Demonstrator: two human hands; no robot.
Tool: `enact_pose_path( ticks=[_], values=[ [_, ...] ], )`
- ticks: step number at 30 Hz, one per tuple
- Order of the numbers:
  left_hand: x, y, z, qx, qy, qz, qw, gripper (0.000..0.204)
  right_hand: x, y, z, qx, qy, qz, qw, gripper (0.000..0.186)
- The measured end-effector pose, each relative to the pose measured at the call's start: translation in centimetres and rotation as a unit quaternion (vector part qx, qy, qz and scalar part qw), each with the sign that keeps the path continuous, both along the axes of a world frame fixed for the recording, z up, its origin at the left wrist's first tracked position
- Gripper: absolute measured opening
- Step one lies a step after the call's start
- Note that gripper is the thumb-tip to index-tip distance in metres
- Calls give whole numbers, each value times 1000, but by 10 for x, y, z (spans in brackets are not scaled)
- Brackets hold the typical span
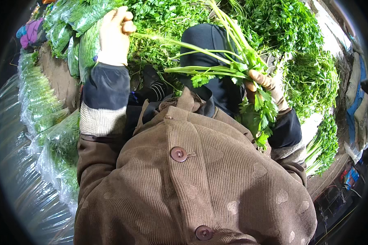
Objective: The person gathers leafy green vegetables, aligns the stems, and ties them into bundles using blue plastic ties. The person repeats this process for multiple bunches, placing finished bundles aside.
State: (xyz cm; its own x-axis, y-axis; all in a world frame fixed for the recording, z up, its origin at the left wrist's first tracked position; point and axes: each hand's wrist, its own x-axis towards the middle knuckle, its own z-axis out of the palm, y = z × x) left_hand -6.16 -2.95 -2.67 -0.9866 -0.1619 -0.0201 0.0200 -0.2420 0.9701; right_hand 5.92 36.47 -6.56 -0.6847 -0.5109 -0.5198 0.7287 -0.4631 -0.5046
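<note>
Brown coat [225, 171] nearest; right hand [270, 86] grips leafy stalks [242, 65], left hand [113, 37] seemingly pinches one; sorting, apparently; next needs steady right grip.

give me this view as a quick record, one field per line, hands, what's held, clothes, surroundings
left hand: raised, fingers curled at the tip of a long green stem; whether it grips is unclear; left hand point
right hand: closed around a bunch of leafy green stalks
clothes: brown ribbed coat, dark trouser leg
far left: greens in clear plastic
ahead: loose greens
right: leafy pile, pale stalks nearer the person
</note>
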Motion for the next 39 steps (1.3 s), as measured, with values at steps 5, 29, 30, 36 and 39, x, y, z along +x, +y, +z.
enact_pose_path(
  ticks=[5, 29, 30, 36, 39],
  values=[
    [8, -23, -7, -394, 49, 151, 905, 29, 1, 0, -3, -32, -61, 9, 998, 25],
    [66, 9, -40, -562, 192, 90, 800, 35, 0, -6, -11, -44, -19, -21, 999, 25],
    [78, 23, -41, -595, 245, 61, 763, 38, 0, -7, -11, -38, -29, -22, 999, 26],
    [87, 102, -50, -579, 298, -64, 756, 42, 1, -11, -11, 9, -61, -38, 997, 23],
    [78, 114, -51, -602, 281, -53, 746, 34, 3, -13, -10, 21, -75, -27, 997, 22]
  ],
)
